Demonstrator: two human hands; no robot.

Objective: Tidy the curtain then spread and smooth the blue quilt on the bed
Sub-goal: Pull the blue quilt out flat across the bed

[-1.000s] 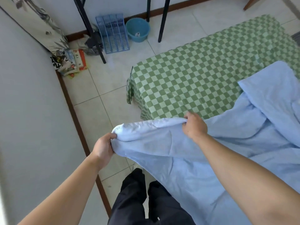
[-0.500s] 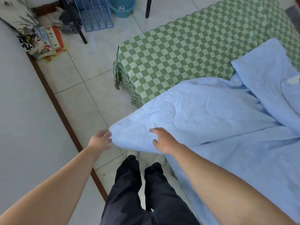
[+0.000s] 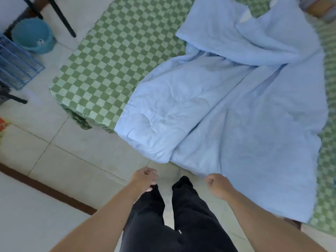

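The blue quilt (image 3: 227, 110) lies rumpled across the bed with the green checked sheet (image 3: 116, 57). Its near corner hangs over the bed's edge toward me, and its far part is bunched in folds at the upper right. My left hand (image 3: 145, 179) hovers over the floor just below that corner, fingers curled, clear of the cloth. My right hand (image 3: 218, 186) is a fist right at the quilt's near hem, with no cloth visibly in it. No curtain is in view.
My dark-trousered legs (image 3: 172, 215) stand on the tiled floor at the bedside. A teal bucket (image 3: 33, 36), a blue plastic rack (image 3: 16, 68) and black metal legs (image 3: 62, 19) stand at the upper left. A brown skirting board (image 3: 45, 190) runs along the wall on my left.
Both hands have let go of the quilt's corner and drawn back toward my legs. The quilt has dropped onto the bed, its corner draped over the edge. My view has swung right.
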